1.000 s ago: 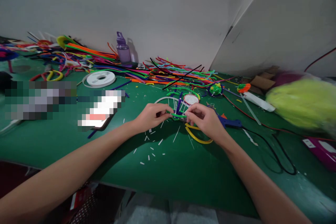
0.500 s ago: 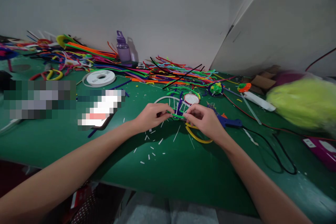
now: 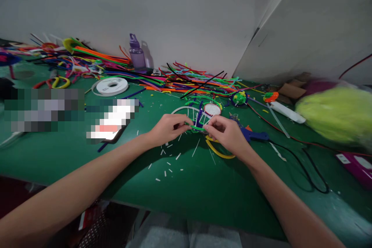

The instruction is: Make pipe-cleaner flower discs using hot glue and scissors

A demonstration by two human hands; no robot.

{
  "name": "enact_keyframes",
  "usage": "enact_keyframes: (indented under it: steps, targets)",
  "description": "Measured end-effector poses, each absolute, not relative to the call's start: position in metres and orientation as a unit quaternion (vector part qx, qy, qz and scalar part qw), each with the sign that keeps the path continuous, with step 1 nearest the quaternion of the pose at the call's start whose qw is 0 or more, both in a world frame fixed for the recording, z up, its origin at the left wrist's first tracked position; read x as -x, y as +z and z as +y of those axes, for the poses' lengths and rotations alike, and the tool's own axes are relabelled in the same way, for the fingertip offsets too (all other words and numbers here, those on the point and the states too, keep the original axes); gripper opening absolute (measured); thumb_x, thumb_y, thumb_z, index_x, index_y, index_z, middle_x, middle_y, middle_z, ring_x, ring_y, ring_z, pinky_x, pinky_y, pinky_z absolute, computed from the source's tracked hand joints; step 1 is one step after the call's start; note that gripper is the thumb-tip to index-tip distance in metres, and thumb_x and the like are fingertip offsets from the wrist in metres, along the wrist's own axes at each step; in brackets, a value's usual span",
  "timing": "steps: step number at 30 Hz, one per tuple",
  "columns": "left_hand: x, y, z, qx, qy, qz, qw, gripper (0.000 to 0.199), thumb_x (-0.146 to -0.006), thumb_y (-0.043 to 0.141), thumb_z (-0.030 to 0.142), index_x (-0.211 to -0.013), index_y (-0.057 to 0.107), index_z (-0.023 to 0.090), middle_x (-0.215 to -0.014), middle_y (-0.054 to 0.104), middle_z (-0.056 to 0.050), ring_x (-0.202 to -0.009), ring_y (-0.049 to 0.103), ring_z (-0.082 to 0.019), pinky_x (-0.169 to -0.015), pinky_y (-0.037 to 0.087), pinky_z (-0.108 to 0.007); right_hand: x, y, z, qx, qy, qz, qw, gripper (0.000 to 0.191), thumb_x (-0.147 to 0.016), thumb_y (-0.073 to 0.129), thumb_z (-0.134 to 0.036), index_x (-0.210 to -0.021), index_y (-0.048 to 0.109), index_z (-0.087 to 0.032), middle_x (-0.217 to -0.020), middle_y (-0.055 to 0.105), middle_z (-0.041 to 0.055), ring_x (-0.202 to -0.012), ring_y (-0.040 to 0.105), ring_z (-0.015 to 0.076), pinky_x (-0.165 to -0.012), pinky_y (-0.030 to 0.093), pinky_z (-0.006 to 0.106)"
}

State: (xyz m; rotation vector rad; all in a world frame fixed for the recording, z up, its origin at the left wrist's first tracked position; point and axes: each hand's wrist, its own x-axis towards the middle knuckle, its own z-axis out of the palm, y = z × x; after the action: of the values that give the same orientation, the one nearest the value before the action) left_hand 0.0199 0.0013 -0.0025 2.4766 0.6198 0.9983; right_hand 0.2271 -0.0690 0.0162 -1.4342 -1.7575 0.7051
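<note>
Between my hands runs a short green pipe cleaner (image 3: 198, 128), pinched at its left end by my left hand (image 3: 170, 128) and at its right end by my right hand (image 3: 225, 131). Just behind it are dark blue pipe cleaner pieces (image 3: 199, 117) and thin white strips, partly hidden by my fingers. A pale hoop (image 3: 182, 109) curves behind my left hand. Beyond my right hand lies a round white disc with a red rim (image 3: 212, 109). A yellow curved piece (image 3: 218, 152) rests under my right hand, and a blue glue gun (image 3: 255, 135) lies to its right.
Pipe cleaners (image 3: 194, 79) are heaped along the wall near a purple bottle (image 3: 137, 54). Left stand a ribbon spool (image 3: 112, 86), a lit phone (image 3: 114, 120) and pliers (image 3: 59, 82). White scraps (image 3: 169, 164) litter the green table (image 3: 186, 192). A yellow-green bag (image 3: 334, 116) sits right; a black cord (image 3: 299, 170) trails there.
</note>
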Motion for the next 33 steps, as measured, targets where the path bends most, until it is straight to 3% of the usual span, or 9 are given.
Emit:
enact_keyframes:
  steps: [13, 19, 23, 26, 33]
  targets:
    - [-0.0198, -0.003, 0.0017, -0.886, 0.36, 0.219, 0.196, 0.011, -0.084, 0.055, 0.025, -0.087, 0.063, 0.018, -0.052, 0.044, 0.006, -0.049, 0.037, -0.006, -0.05, 0.035, -0.02, -0.2257, 0.0177, -0.0703, 0.555, 0.267, -0.684, 0.391, 0.024, -0.081, 0.057, -0.033, -0.065, 0.05, -0.017, -0.052, 0.046, -0.0046, -0.046, 0.039, 0.0062, -0.047, 0.031, 0.022]
    - [-0.019, -0.0041, 0.0028, -0.892, 0.348, 0.219, 0.187, 0.014, -0.085, 0.054, 0.027, -0.087, 0.064, 0.017, -0.053, 0.047, 0.004, -0.049, 0.039, -0.007, -0.05, 0.038, -0.02, -0.2273, 0.0214, -0.0711, 0.552, 0.296, -0.64, 0.445, 0.021, -0.083, 0.055, -0.034, -0.071, 0.054, -0.017, -0.047, 0.043, -0.0055, -0.042, 0.037, 0.0063, -0.043, 0.029, 0.021]
    - [-0.0191, -0.0046, 0.0025, -0.899, 0.341, 0.197, 0.189, 0.015, -0.086, 0.051, 0.026, -0.089, 0.064, 0.018, -0.058, 0.052, 0.004, -0.049, 0.039, -0.006, -0.064, 0.047, -0.023, -0.2262, 0.0225, -0.0727, 0.55, 0.315, -0.657, 0.408, 0.019, -0.083, 0.055, -0.035, -0.087, 0.063, -0.017, -0.043, 0.042, -0.0064, -0.039, 0.033, 0.0062, -0.04, 0.025, 0.021]
    - [-0.0195, -0.0046, 0.0022, -0.902, 0.337, 0.188, 0.195, 0.015, -0.086, 0.051, 0.024, -0.089, 0.064, 0.018, -0.059, 0.053, 0.004, -0.049, 0.037, -0.006, -0.073, 0.048, -0.026, -0.226, 0.0209, -0.0728, 0.553, 0.296, -0.681, 0.378, 0.021, -0.081, 0.056, -0.037, -0.081, 0.064, -0.017, -0.044, 0.042, -0.0055, -0.039, 0.033, 0.0063, -0.041, 0.023, 0.022]
    - [-0.0189, -0.0043, 0.003, -0.903, 0.337, 0.202, 0.176, 0.014, -0.085, 0.053, 0.026, -0.088, 0.063, 0.017, -0.056, 0.049, 0.004, -0.05, 0.04, -0.006, -0.053, 0.04, -0.02, -0.2266, 0.0186, -0.0721, 0.547, 0.283, -0.685, 0.389, 0.022, -0.081, 0.056, -0.037, -0.075, 0.063, -0.017, -0.048, 0.045, -0.0043, -0.042, 0.034, 0.0063, -0.043, 0.024, 0.022]
